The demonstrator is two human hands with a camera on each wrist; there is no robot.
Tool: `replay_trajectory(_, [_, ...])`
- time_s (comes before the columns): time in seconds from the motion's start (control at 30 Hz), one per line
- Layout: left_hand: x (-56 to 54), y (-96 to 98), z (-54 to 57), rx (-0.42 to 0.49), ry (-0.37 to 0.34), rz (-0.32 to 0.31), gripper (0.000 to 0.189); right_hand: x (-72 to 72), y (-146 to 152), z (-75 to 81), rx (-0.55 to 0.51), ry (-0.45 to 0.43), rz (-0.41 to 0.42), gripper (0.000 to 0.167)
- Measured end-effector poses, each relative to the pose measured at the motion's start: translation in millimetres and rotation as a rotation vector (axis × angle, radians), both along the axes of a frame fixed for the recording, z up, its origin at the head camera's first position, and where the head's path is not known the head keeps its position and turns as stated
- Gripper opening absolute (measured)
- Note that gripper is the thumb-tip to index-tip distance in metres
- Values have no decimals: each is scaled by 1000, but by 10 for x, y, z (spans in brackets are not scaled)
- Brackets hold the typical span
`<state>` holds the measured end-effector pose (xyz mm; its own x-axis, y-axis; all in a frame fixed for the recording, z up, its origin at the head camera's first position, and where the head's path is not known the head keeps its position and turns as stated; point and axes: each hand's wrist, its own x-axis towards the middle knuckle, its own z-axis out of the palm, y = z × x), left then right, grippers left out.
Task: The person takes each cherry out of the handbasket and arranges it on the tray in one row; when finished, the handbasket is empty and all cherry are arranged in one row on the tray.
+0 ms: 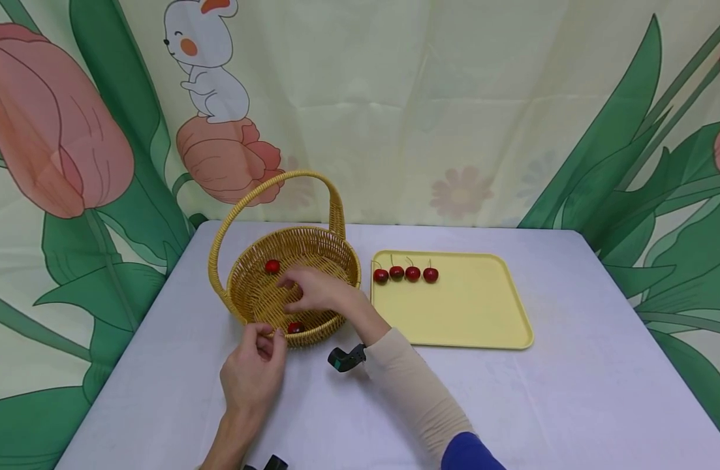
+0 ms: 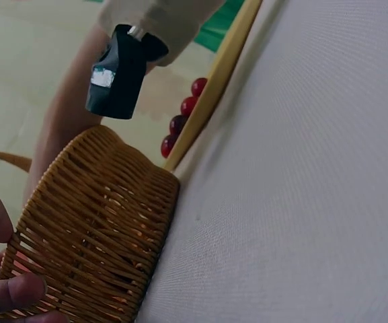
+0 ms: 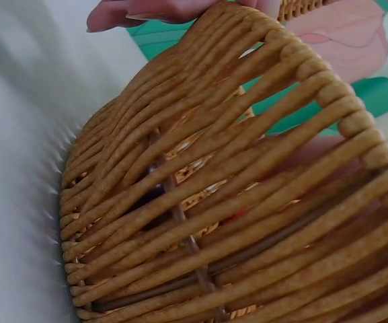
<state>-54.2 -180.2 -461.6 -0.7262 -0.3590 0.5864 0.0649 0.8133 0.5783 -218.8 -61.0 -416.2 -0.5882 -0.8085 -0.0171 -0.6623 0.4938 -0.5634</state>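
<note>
A round wicker basket [image 1: 234, 301] with a tall arched handle [image 1: 242, 202] stands on the left of the table. Inside it, one red cherry [image 1: 272, 266] lies toward the back and another cherry [image 1: 295, 327] by the near wall. My left hand [image 1: 255, 365] holds the basket's near rim, thumb and fingers on either side of the edge. Over the basket's right side reaches my right hand [image 1: 315, 289], low inside, with a gap between thumb and fingers and nothing visible in it. In the right wrist view the weave [image 3: 200, 175] mostly hides that hand.
Right of the basket lies a yellow rectangular tray [image 1: 459, 313]. Several stemmed cherries [image 1: 412, 274] sit in a row along its back left edge. A flowered curtain [image 1: 453, 117] hangs behind the white table [image 1: 571, 391].
</note>
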Motion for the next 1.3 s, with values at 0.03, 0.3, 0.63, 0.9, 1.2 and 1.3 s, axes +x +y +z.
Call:
replay_trajectory(0.03, [0,0,2,-1,1,0,10,1,-5,-4,8,-4,16,49])
replay_trajectory(0.3, [2,4,5,-6,5,-4,10,22,-4,-21,101,-78,93,46])
replay_trajectory(0.63, [0,2,14,-6,-5,-8,10,9,3,-42,105,-202,139,37])
replay_trajectory(0.9, [5,3,9,5,-12,-7,9,-10,2,-73,101,-244,184,29])
replay_trajectory(1.2, [3,1,5,2,-18,-9,9,-14,2,-81,93,-249,214,28])
replay_trajectory(1.3, [7,3,4,-3,-22,-16,10,-12,4,-82,90,-250,211,26])
